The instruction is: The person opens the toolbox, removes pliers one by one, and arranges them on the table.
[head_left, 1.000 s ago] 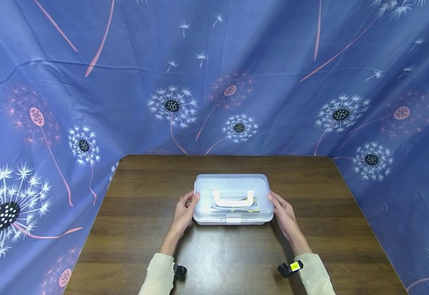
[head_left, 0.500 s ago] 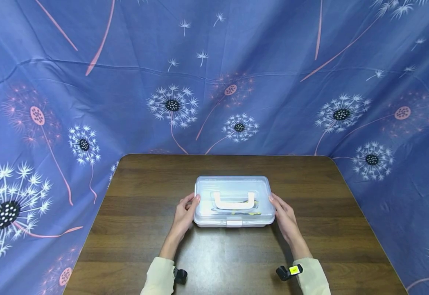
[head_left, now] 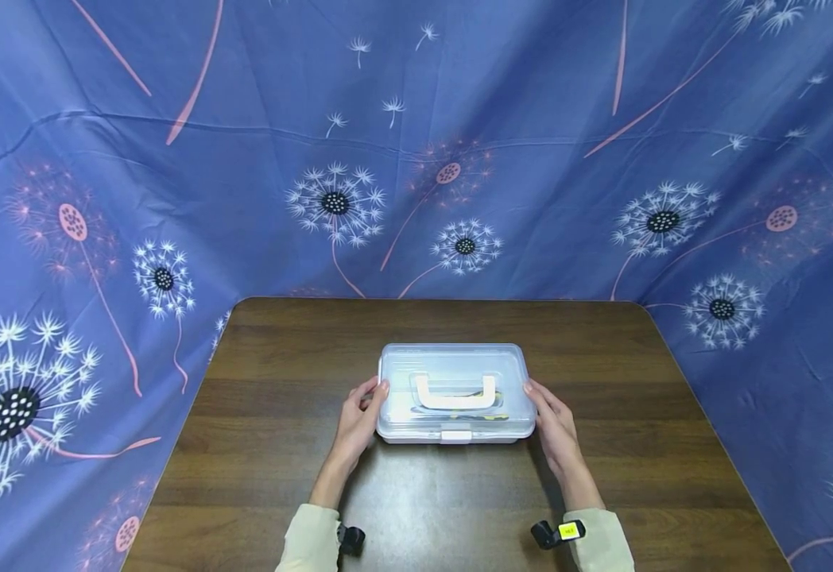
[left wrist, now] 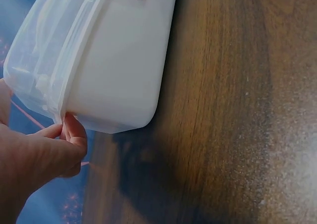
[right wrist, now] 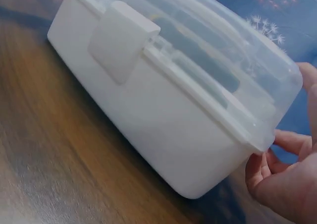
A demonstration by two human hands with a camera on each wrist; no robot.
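Observation:
A white plastic storage box [head_left: 452,361] with a see-through lid stands closed on the table, its long side facing me. A white carry handle [head_left: 455,403] lies folded on the lid, and a white latch [head_left: 455,437] sits over the front rim. Dark and yellow items [head_left: 484,416] show dimly through the lid. My left hand [head_left: 354,419] holds the left end of the box; in the left wrist view its thumb and fingers pinch the rim at the corner. At the opposite end my right hand [head_left: 556,421] grips the rim, fingertips curled beneath it in the right wrist view.
The brown wooden table [head_left: 280,477] has rounded far corners. Behind it and along both sides hangs a blue cloth [head_left: 531,95] printed with dandelions. A black wrist camera [head_left: 350,540] is strapped at the left sleeve, another camera [head_left: 547,535] at the right.
The box has slid slightly toward me with both hands on it. The right forearm has shifted a little to the left. The lid stays closed.

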